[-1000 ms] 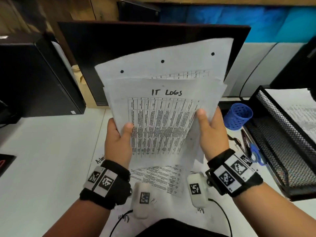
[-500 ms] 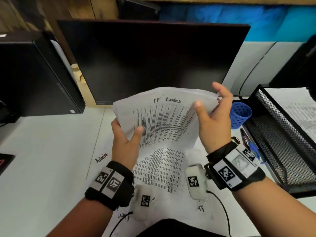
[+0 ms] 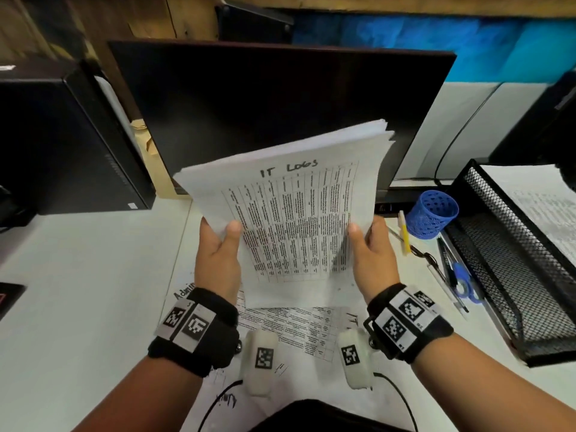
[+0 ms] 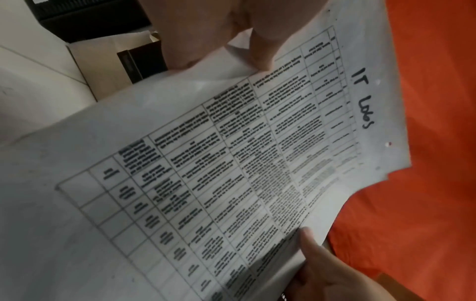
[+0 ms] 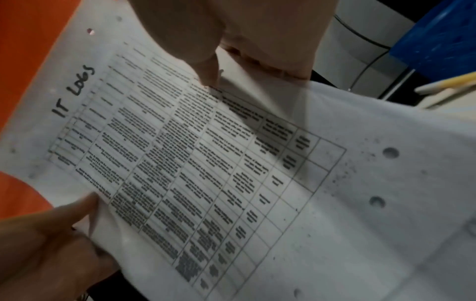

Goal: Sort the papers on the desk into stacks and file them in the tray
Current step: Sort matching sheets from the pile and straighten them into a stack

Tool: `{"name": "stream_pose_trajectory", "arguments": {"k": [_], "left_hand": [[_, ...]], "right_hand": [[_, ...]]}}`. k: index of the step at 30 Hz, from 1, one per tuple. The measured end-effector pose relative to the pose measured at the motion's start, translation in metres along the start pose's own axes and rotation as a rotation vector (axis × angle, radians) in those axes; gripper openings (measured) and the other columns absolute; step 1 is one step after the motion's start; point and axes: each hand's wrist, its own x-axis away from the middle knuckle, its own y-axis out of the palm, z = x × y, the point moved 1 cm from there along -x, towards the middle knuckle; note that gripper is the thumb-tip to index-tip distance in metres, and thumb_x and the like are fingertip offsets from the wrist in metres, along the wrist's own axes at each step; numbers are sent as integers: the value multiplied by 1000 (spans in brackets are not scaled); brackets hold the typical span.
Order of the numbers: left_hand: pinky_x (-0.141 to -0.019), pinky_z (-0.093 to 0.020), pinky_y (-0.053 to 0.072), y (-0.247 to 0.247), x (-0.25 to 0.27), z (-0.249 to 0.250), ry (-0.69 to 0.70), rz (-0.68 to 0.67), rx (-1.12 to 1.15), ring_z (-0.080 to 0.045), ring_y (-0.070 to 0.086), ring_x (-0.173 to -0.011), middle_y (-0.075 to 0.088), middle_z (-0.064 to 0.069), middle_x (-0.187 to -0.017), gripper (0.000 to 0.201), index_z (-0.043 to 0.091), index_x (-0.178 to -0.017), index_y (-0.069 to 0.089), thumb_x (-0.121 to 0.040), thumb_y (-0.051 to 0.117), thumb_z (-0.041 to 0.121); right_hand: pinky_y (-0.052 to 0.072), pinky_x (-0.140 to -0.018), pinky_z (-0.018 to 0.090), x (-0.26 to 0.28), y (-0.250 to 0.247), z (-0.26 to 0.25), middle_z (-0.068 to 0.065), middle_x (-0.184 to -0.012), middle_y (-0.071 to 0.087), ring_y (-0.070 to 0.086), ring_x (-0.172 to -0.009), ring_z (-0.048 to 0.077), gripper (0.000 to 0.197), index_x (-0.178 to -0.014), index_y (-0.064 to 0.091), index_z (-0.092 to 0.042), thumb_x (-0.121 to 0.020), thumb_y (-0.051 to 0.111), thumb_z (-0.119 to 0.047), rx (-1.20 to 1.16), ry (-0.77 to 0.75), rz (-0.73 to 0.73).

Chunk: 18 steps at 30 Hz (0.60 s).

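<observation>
Currently the left hand (image 3: 218, 260) pinches the left edge of the IT Logs stack (image 3: 290, 219), thumb on top, and the right hand (image 3: 372, 257) pinches the right edge likewise, so the sheets hang tilted above the table's (image 3: 78, 291) near middle, over a loose sheet (image 3: 296, 325). Judging by the fanned far corner, a slack pinch could let pages slide out, or snag on the mesh tray's (image 3: 505, 275) rim at the right edge.
</observation>
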Motion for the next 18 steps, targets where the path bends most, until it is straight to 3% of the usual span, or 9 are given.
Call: {"name": "stream_pose_trajectory", "arguments": {"k": [1, 3, 5, 7, 9, 12, 15, 18], "left_hand": [[-77, -8, 47, 2, 2, -3, -14, -20, -5, 16, 55, -100, 59, 35, -105, 44, 62, -109, 41, -98, 45, 20], [-84, -22, 46, 5, 8, -11, -54, -48, -38, 5, 55, -106, 59, 30, -108, 45, 68, -98, 42, -97, 45, 24], [-91, -28, 43, 8, 13, -21, -81, -63, -83, -2, 55, -108, 57, 26, -109, 36, 61, -98, 40, -97, 45, 26], [-95, -32, 42, 10, 15, -30, -110, -62, -132, -4, 54, -105, 54, 26, -107, 31, 57, -98, 38, -97, 45, 27], [-99, -36, 42, 10, 15, -38, -142, -50, -166, -12, 54, -110, 56, 20, -108, 27, 51, -106, 40, -97, 46, 26], [-100, -33, 41, 11, 15, -40, -153, -17, -210, -12, 53, -114, 57, 11, -119, 31, 32, -127, 48, -96, 47, 27], [-91, -25, 39, 16, 12, -33, -131, 26, -217, -9, 54, -111, 59, 11, -119, 33, 26, -129, 52, -96, 49, 25], [-97, -29, 41, 24, 7, -28, -85, 57, -202, -9, 55, -111, 61, 12, -119, 32, 29, -127, 54, -95, 51, 27]], "right_hand": [[43, -73, 10, 4, 2, 7, -14, -92, 57, 52, -81, -10, 11, -108, 46, -16, -99, 43, -21, 9, 14, 1], [41, -70, 3, 11, 4, 21, -17, -94, 56, 53, -82, -14, 10, -109, 44, -17, -100, 39, -18, 10, 45, -18], [37, -69, -6, 19, 6, 34, -22, -100, 53, 50, -83, -25, 14, -111, 42, -21, -100, 37, -14, 13, 81, -56], [32, -68, -11, 23, 5, 43, -28, -101, 49, 47, -83, -28, 18, -113, 40, -25, -100, 37, -13, 21, 128, -99], [31, -68, -11, 24, 2, 48, -29, -100, 49, 45, -85, -25, 20, -113, 40, -27, -100, 37, -11, 42, 160, -133], [30, -70, -12, 20, -8, 49, -27, -101, 51, 46, -84, -29, 22, -113, 44, -25, -99, 39, -8, 69, 148, -136], [37, -69, -3, 15, -26, 48, -15, -95, 59, 52, -78, -21, 13, -107, 49, -18, -98, 42, -11, 83, 162, -121], [40, -75, 15, 18, -48, 48, -8, -98, 64, 56, -87, -5, 14, -110, 52, -18, -97, 47, -19, 138, 174, -139]]}}
